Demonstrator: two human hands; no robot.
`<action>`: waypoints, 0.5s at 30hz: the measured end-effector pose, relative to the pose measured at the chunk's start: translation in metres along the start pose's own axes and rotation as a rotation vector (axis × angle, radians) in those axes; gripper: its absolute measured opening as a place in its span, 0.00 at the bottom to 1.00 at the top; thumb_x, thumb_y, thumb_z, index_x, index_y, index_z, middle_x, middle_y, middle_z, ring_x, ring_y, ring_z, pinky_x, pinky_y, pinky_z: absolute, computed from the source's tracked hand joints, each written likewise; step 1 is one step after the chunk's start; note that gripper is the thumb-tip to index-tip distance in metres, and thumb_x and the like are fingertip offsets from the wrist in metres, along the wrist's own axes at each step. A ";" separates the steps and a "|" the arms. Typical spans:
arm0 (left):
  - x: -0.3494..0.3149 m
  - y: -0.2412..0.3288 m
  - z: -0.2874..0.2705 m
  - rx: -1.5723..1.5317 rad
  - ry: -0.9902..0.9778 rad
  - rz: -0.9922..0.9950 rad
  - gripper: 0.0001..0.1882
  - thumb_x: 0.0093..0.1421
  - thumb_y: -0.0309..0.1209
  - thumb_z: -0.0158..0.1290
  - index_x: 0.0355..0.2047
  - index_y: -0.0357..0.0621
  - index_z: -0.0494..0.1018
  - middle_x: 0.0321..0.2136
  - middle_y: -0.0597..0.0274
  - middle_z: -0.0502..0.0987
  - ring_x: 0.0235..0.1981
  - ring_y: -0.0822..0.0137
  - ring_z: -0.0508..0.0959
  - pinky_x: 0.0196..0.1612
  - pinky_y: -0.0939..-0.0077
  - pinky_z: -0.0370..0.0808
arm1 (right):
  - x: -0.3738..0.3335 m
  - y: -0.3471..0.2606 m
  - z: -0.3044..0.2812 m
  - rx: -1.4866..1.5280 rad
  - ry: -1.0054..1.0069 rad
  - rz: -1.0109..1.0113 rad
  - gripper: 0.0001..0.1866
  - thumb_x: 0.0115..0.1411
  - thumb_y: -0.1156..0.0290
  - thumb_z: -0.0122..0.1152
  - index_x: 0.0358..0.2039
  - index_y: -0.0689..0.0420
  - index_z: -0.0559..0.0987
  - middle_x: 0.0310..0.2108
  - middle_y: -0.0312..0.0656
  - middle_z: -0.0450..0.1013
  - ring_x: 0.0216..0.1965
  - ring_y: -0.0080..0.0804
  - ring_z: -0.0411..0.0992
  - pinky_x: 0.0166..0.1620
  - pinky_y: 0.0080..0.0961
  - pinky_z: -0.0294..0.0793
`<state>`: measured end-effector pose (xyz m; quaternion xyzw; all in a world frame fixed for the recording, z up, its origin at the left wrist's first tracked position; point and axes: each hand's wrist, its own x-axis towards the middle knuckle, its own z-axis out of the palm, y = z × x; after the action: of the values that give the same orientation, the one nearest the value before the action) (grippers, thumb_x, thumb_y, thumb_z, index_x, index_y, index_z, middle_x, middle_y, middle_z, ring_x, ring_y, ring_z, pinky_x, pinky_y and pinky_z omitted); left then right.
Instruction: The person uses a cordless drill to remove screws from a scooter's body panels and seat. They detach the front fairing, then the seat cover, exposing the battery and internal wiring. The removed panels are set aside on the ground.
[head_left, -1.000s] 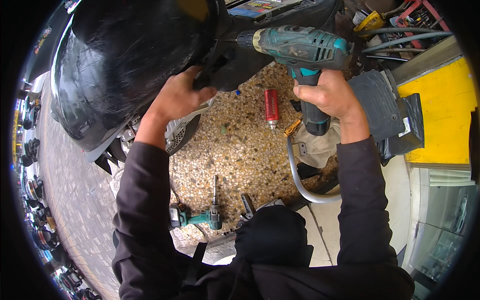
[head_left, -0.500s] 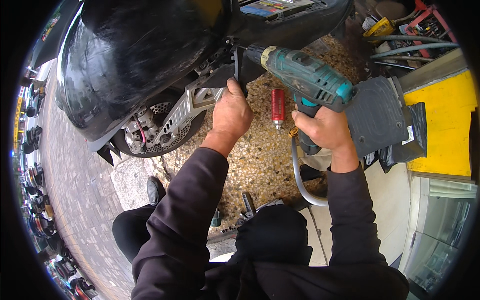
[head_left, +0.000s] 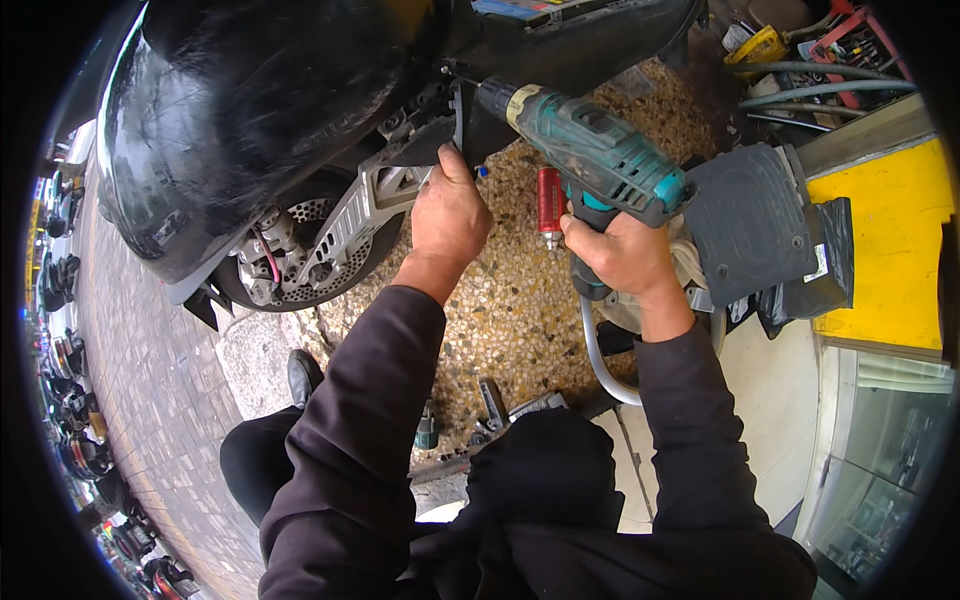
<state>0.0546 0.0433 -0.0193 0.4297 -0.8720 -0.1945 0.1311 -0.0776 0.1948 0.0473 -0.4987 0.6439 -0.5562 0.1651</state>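
My right hand (head_left: 625,255) is closed round the grip of a teal and black cordless drill (head_left: 600,150). The drill's thin bit points left at a small screw (head_left: 447,69) on the black scooter (head_left: 260,110); I cannot tell whether the tip touches it. Below that spot my left hand (head_left: 450,215) is closed on the lower edge of a black plastic panel (head_left: 430,145), thumb up and the other fingers mostly hidden. A silver metal bracket (head_left: 365,205) runs down-left from this hand towards the wheel with its drilled brake disc (head_left: 335,245).
Beyond the left hand, a red spray can (head_left: 551,205) is on the pebbled floor. A grey hose (head_left: 592,345) curves below the drill. At right are a dark grey panel (head_left: 750,225) and a yellow board (head_left: 885,240). Tools (head_left: 490,405) lie by my knee.
The scooter, both hands and the drill appear slightly farther left and up in view. Both grips stay the same, and the drill still points at the screw.
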 end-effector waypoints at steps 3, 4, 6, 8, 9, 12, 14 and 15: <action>0.001 -0.001 0.001 0.001 0.002 0.000 0.36 0.54 0.24 0.49 0.61 0.25 0.50 0.45 0.32 0.73 0.43 0.37 0.77 0.47 0.52 0.76 | -0.001 0.004 0.002 0.042 0.000 0.025 0.15 0.46 0.76 0.64 0.38 0.62 0.78 0.32 0.40 0.77 0.31 0.31 0.74 0.39 0.30 0.74; 0.001 -0.002 0.001 -0.002 0.006 0.007 0.36 0.54 0.24 0.49 0.61 0.25 0.50 0.45 0.32 0.73 0.43 0.37 0.77 0.46 0.51 0.76 | -0.001 0.005 0.003 0.060 0.005 0.031 0.15 0.46 0.76 0.65 0.38 0.62 0.78 0.32 0.40 0.76 0.31 0.30 0.73 0.39 0.30 0.74; 0.001 -0.002 0.002 -0.005 0.015 0.014 0.35 0.55 0.24 0.49 0.61 0.25 0.50 0.44 0.32 0.73 0.43 0.37 0.77 0.46 0.51 0.76 | -0.001 0.008 0.003 0.087 0.001 0.049 0.16 0.46 0.76 0.64 0.38 0.62 0.78 0.32 0.40 0.76 0.31 0.30 0.73 0.39 0.29 0.74; 0.001 -0.002 0.003 0.002 0.018 0.014 0.35 0.55 0.24 0.49 0.61 0.25 0.50 0.44 0.33 0.73 0.42 0.37 0.77 0.46 0.51 0.76 | -0.001 0.010 0.003 0.107 -0.017 0.079 0.16 0.47 0.77 0.64 0.39 0.62 0.78 0.32 0.39 0.76 0.31 0.30 0.73 0.39 0.29 0.74; 0.001 -0.002 0.003 -0.021 0.022 0.014 0.34 0.55 0.24 0.48 0.60 0.26 0.50 0.44 0.31 0.73 0.43 0.35 0.77 0.46 0.50 0.75 | -0.001 0.010 0.002 0.164 -0.010 0.124 0.16 0.47 0.77 0.63 0.39 0.62 0.77 0.31 0.39 0.75 0.31 0.29 0.73 0.38 0.29 0.73; 0.001 -0.001 0.003 -0.055 0.038 0.014 0.31 0.54 0.22 0.46 0.58 0.27 0.51 0.43 0.27 0.73 0.43 0.32 0.76 0.46 0.47 0.74 | 0.001 0.011 -0.002 0.337 -0.003 0.214 0.16 0.48 0.78 0.61 0.40 0.61 0.76 0.32 0.36 0.74 0.30 0.27 0.72 0.37 0.28 0.73; 0.001 -0.002 0.003 -0.053 0.045 0.020 0.31 0.55 0.22 0.46 0.58 0.27 0.51 0.43 0.27 0.74 0.42 0.32 0.76 0.45 0.47 0.74 | 0.002 0.011 -0.004 0.526 -0.036 0.360 0.17 0.48 0.79 0.61 0.41 0.62 0.76 0.32 0.35 0.74 0.31 0.26 0.71 0.38 0.28 0.73; 0.001 -0.002 0.003 -0.041 0.028 0.017 0.32 0.55 0.23 0.47 0.59 0.27 0.51 0.43 0.29 0.73 0.42 0.33 0.76 0.45 0.48 0.75 | 0.002 0.012 -0.005 0.626 -0.043 0.434 0.17 0.48 0.79 0.61 0.42 0.62 0.76 0.33 0.35 0.74 0.31 0.26 0.71 0.38 0.27 0.73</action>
<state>0.0545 0.0420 -0.0225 0.4223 -0.8694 -0.2052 0.1539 -0.0874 0.1944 0.0389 -0.2878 0.5297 -0.6674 0.4371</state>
